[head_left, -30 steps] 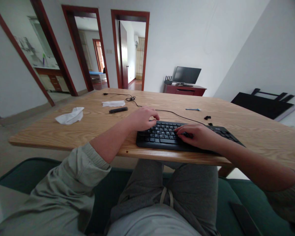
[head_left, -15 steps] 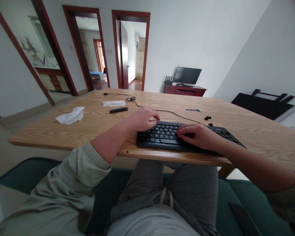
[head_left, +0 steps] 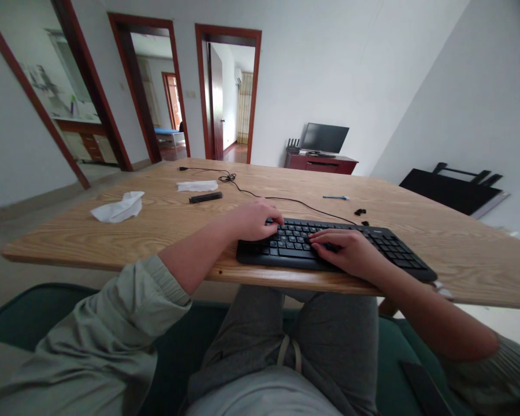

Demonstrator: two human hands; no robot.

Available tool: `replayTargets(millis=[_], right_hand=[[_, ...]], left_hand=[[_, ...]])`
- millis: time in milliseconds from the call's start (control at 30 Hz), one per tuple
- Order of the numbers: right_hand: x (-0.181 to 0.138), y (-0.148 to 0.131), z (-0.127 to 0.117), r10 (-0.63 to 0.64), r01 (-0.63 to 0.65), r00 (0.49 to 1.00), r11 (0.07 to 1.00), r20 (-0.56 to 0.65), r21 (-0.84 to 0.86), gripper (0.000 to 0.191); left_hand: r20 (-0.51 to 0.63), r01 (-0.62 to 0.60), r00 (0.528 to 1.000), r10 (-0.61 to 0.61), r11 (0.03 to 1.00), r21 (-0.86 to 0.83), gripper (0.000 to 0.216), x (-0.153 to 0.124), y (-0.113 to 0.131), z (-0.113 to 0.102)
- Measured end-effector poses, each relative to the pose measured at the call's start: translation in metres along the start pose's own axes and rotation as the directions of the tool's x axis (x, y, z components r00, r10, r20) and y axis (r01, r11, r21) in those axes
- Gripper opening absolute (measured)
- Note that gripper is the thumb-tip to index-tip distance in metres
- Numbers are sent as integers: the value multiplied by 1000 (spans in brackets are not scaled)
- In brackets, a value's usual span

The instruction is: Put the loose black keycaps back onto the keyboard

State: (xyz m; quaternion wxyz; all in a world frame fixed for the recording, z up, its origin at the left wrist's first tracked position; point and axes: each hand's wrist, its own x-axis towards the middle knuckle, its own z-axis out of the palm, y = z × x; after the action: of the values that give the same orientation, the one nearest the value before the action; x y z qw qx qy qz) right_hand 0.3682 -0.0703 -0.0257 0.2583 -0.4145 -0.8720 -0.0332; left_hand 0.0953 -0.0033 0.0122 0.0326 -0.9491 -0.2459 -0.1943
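A black keyboard (head_left: 294, 254) lies along the near edge of the wooden table, its right end angled toward me. My left hand (head_left: 257, 221) rests over its upper left part, thumb and forefinger apart above the keys, with nothing seen in it. Over the middle keys is my right hand (head_left: 346, 249), its thumb and fingertips drawn close together on the key tops. Whatever may be between those tips is too small to make out. Small black pieces (head_left: 360, 212) sit just behind the keyboard.
A thin black cable (head_left: 286, 199) runs from the keyboard to a coil at the back. Left of it are a dark bar-shaped object (head_left: 205, 197), a flat white tissue (head_left: 197, 185) and a crumpled tissue (head_left: 120, 207). A slim blue stick (head_left: 335, 197) lies beyond the keyboard on the table (head_left: 156, 231).
The view has shifted slightly, showing more of the keyboard's right end. Both hands stay at nearly the same keys, with only slight finger movement.
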Motion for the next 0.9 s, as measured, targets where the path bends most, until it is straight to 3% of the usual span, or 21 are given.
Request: replayTargets(millis=[333, 567, 733, 900], right_hand=[[2, -11, -4, -154, 150, 988, 971, -7, -187, 25], [2, -16, -3, -141, 139, 990, 976, -3, -168, 26], [4, -9, -1, -6, 6, 1000, 1000, 20, -21, 26], [8, -4, -5, 8, -13, 997, 998, 74, 68, 24]], left_hand=[[1, -338, 941, 338, 940, -41, 35, 11, 35, 19], [-34, -353, 935, 352, 934, -47, 31, 10, 32, 23], [-25, -348, 937, 347, 937, -37, 32, 9, 32, 23], [-16, -347, 938, 346, 938, -28, 31, 8, 34, 22]])
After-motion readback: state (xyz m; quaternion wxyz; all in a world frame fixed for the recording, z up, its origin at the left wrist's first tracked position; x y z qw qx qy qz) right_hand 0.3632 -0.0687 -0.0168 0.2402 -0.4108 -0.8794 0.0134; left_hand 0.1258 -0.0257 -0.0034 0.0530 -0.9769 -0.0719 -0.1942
